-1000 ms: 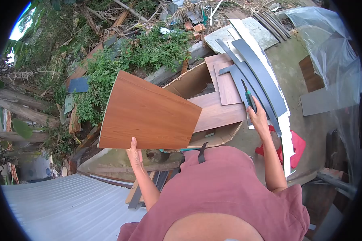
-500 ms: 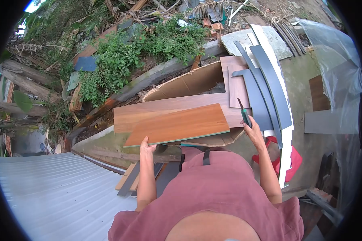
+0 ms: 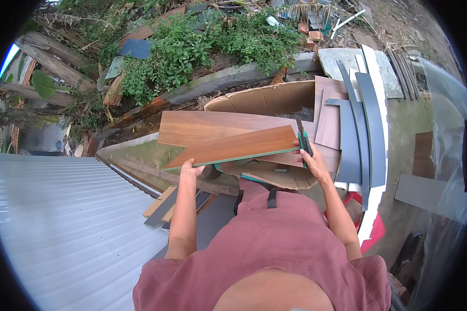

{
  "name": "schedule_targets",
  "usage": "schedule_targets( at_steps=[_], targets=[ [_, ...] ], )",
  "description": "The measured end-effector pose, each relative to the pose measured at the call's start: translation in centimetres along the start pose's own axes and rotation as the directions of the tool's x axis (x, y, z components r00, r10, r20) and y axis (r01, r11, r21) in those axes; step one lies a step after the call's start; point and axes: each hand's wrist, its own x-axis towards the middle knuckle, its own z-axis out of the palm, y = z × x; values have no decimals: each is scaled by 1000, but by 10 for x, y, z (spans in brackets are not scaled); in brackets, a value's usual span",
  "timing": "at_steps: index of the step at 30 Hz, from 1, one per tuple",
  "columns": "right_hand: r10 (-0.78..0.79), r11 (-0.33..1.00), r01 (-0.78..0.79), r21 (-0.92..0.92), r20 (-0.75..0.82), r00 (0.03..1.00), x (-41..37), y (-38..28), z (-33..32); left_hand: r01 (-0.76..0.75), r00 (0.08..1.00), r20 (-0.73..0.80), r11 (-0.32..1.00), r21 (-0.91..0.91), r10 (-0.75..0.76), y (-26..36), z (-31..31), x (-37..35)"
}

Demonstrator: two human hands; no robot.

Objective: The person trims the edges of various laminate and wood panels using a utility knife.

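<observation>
An orange-brown laminate plank [image 3: 238, 146] with a green underside edge is tilted in front of me. My left hand [image 3: 191, 168] grips its near edge towards the left end, thumb on top. In my right hand [image 3: 312, 157] is a utility knife [image 3: 303, 142] with a green and black handle, its dark blade pointing away from me. The fingers of that hand are at the plank's right end, apparently touching it. Beneath lies a longer, paler wood-look plank [image 3: 207, 127], resting across an open cardboard box [image 3: 259, 101].
Dark grey strips [image 3: 371, 124] and a long white strip [image 3: 380, 103] lie to the right, near a red plastic item [image 3: 371, 233]. Corrugated metal sheeting [image 3: 62, 223] fills the lower left. Beyond a low concrete curb [image 3: 218, 82] grow leafy plants [image 3: 187, 57].
My right hand has moved left with the utility knife, reaching the plank's right end. The plank now looks tilted more edge-on. The whole view has shifted somewhat.
</observation>
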Motion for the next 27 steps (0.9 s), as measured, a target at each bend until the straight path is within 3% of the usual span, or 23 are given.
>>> schedule_targets(
  at_steps=[5, 7, 9, 10, 11, 12, 13, 14, 16, 19, 20, 23, 25, 27],
  targets=[
    [-39, 999, 39, -2, -18, 999, 26, 3, 12, -29, 992, 118, 999, -36, 33, 11, 4, -7],
    [-75, 997, 76, 32, -16, 997, 37, 6, 19, 55, 964, 242, 974, 220, -109, 5, 8, -28],
    [-68, 997, 71, 30, -88, 994, 45, 3, 23, -132, 984, 170, 858, 497, 53, -36, 28, -100],
    [-67, 997, 70, 31, -84, 994, 50, 2, 24, -498, 864, 350, 516, 697, 361, -59, 21, -103],
    [-52, 999, 53, 6, -101, 994, 55, 1, 25, -693, 623, 589, 14, 720, 515, -80, 15, -106],
    [-34, 999, 32, -18, -120, 992, 58, 3, 26, -664, 398, 808, -471, 581, 435, -98, 23, -129],
    [-12, 999, 7, -42, -137, 991, 57, 6, 28, -469, 218, 952, -833, 294, 213, -113, 29, -151],
    [-3, 999, -2, -42, -131, 991, 55, 10, 30, -466, 228, 949, -832, 302, 217, -124, 27, -140],
    [-3, 994, -11, -107, -135, 991, 61, 20, 36, -344, 432, 901, -931, 124, -39, -134, 28, -86],
    [-11, 983, -10, -185, -110, 994, 73, 47, 38, -450, 369, 928, -884, 126, -56, -135, 23, -9],
    [-11, 983, -8, -186, -102, 995, 78, 48, 37, -495, 268, 963, -859, 129, -9, -134, 23, -4],
    [40, 997, -47, -67, -114, 993, 68, 20, 44, -566, 329, 942, -812, 142, -65, -102, 36, -30],
    [-25, 999, 20, -27, -212, 977, 65, 4, 40, -648, 306, 942, -756, 99, -138, -83, 47, -44],
    [-47, 972, -26, -232, -303, 952, 57, 0, 26, -668, 376, 906, -734, 120, -194, -77, 59, -72]
  ],
)
